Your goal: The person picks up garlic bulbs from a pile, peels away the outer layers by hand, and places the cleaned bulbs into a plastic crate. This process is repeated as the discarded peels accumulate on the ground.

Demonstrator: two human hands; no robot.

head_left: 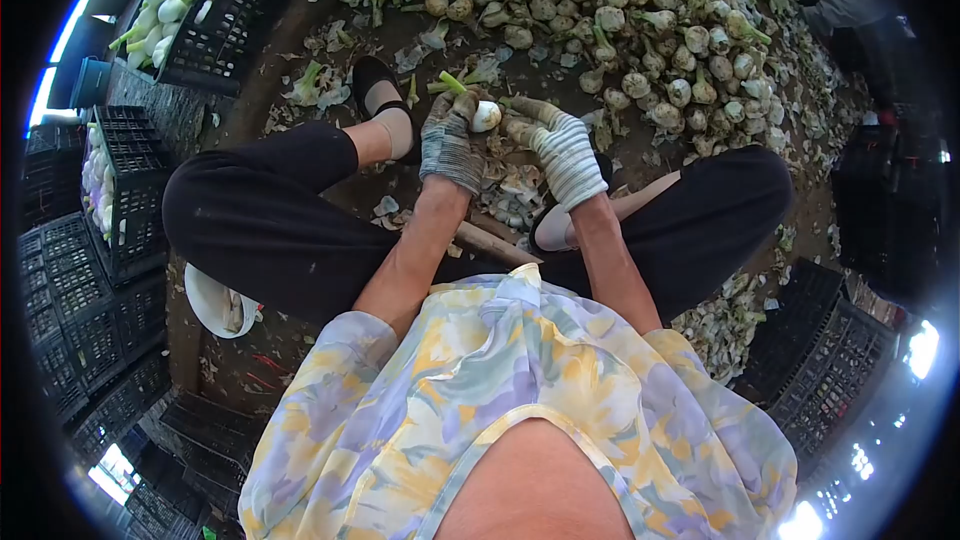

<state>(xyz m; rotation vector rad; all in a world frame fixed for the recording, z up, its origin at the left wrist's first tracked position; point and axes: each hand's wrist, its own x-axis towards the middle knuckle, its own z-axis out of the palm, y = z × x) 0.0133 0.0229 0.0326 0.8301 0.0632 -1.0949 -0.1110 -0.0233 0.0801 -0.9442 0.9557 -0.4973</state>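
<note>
A white peeled bulb [486, 116] with a green stalk [452, 83] is in my left hand [452, 145], whose gloved fingers wrap round it. Just to the right of the bulb is my right hand [556, 148], in a striped, dirt-stained glove. Its fingers point left towards the bulb and are bent together; whether something small is between them is too small to tell. Beyond both hands lies a big heap of unpeeled bulbs [610, 20] with brown, soiled skins. Loose peelings [510, 195] lie on the ground below the hands.
A black crate [225, 15] of peeled bulbs stands at upper left, with another crate [135, 190] below it. A white bucket [208, 302] sits beside my left knee. Stacked empty crates [75, 280] line the left; more crates [830, 360] are at lower right.
</note>
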